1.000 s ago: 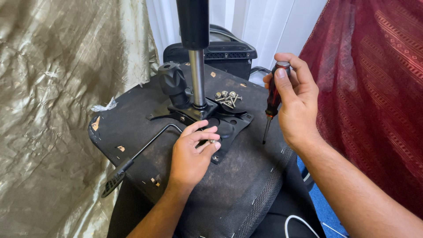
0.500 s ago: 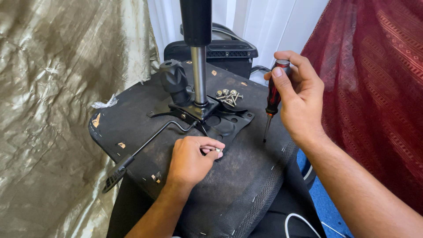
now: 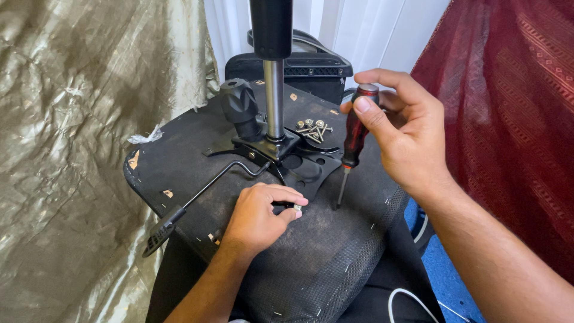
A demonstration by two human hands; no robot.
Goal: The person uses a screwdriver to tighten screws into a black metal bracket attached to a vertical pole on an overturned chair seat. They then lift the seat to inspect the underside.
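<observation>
An upturned office chair seat (image 3: 335, 251) lies in front of me, its black metal mechanism plate (image 3: 299, 164) and the gas lift column (image 3: 273, 90) pointing up. My left hand (image 3: 260, 215) rests on the seat's underside at the plate's near edge and pinches a small silver screw (image 3: 296, 207) between thumb and forefinger. My right hand (image 3: 403, 134) holds a dark red-handled screwdriver (image 3: 354, 134) upright, its tip just above the seat fabric right of the plate.
Several loose silver screws (image 3: 312, 128) lie on the plate behind the column. A black knob (image 3: 240, 104) and a long lever (image 3: 197, 200) stick out to the left. Crinkled olive sheeting (image 3: 66, 149) hangs left, a red cloth (image 3: 514, 119) right.
My left hand has drawn back from the mechanism plate toward me, and the small screw now shows at its fingertips. My right hand and the screwdriver have barely shifted.
</observation>
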